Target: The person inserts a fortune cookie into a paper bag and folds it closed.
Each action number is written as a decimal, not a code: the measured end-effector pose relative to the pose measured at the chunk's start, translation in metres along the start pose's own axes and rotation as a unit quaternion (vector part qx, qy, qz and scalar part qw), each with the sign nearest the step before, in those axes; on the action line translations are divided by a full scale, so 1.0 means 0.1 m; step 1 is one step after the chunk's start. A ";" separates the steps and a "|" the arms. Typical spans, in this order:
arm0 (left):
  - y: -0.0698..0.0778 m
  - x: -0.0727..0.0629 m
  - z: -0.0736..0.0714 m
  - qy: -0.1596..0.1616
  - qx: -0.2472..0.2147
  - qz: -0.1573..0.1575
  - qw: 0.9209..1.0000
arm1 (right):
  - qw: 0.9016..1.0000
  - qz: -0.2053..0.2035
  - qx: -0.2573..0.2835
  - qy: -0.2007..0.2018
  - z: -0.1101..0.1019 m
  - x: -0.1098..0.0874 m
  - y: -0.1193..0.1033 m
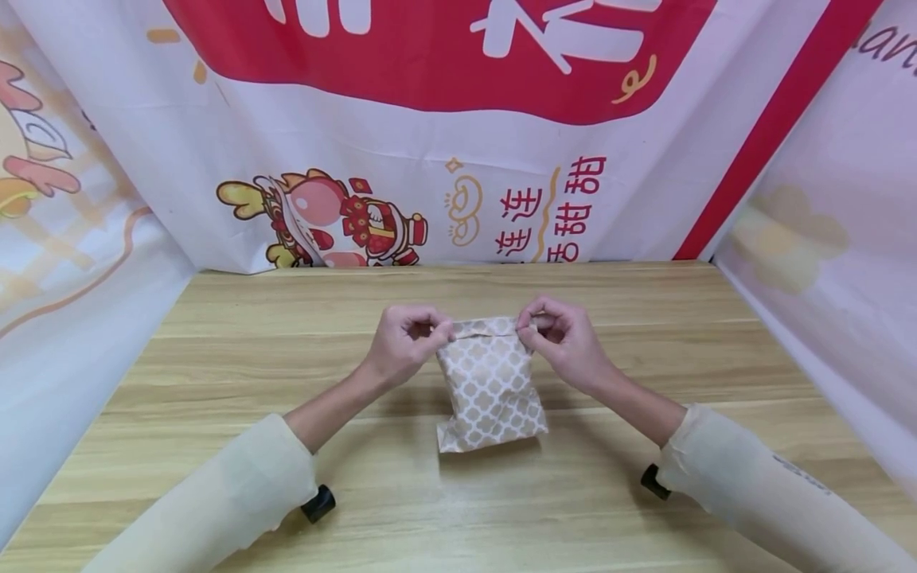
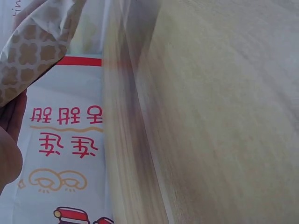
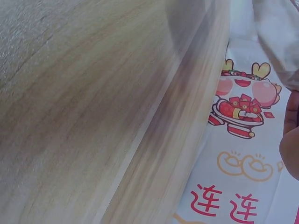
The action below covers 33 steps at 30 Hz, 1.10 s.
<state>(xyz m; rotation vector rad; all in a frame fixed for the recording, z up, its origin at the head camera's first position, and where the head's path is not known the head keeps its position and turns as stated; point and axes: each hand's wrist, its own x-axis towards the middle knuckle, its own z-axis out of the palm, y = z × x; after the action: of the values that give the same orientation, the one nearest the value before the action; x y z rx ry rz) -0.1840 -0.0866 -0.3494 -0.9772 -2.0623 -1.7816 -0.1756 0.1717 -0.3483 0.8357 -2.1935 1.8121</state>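
A tan paper bag (image 1: pixel 493 390) with a white lattice pattern hangs between both hands in the head view, its top edge folded over. My left hand (image 1: pixel 410 342) pinches the left top corner between thumb and curled fingers. At the opposite corner, my right hand (image 1: pixel 562 338) pinches the fold the same way. The lower part of the bag is creased, with a corner sticking out at bottom left. In the left wrist view, part of the patterned bag (image 2: pixel 35 46) shows above the hand (image 2: pixel 9 149). Only the edge of the right hand (image 3: pixel 292 135) appears in the right wrist view.
A wood-grain table (image 1: pixel 358 509) lies beneath the hands. Behind it hangs a white cloth backdrop (image 1: pixel 401 143) with red lettering and cartoon prints, and printed cloth also lines both sides. Black straps or mounts (image 1: pixel 318 504) stick out near the sleeve cuffs.
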 end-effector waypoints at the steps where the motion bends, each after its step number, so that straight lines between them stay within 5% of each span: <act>1: 0.00 0.00 0.00 0.001 0.005 -0.007 1.000 | 1.000 0.001 -0.007 -0.005 0.00 0.00 -0.01; 9: 0.06 0.07 0.05 -0.003 0.064 -0.029 0.998 | 0.999 0.025 -0.004 -0.038 0.01 0.00 -0.07; 17: 0.16 0.12 0.05 -0.063 0.106 -0.039 0.992 | 0.997 0.035 0.014 -0.073 0.05 0.01 -0.11; 21: 0.17 0.12 0.07 -0.069 0.130 -0.009 0.989 | 0.994 0.014 -0.059 -0.086 0.08 0.04 -0.16; 26: 0.17 0.10 0.11 -0.076 0.144 0.030 0.986 | 0.977 -0.041 -0.191 -0.085 0.14 0.09 -0.22; 33: 0.21 0.11 0.13 -0.089 0.174 0.029 0.980 | 0.973 -0.072 -0.206 -0.081 0.18 0.11 -0.24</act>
<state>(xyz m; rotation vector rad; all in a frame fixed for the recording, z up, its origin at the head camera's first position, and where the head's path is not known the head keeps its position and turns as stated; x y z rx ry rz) -0.1763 -0.0697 -0.3298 -1.1080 -2.3220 -1.2810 -0.1679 0.1486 -0.3273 1.0381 -2.4116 1.1967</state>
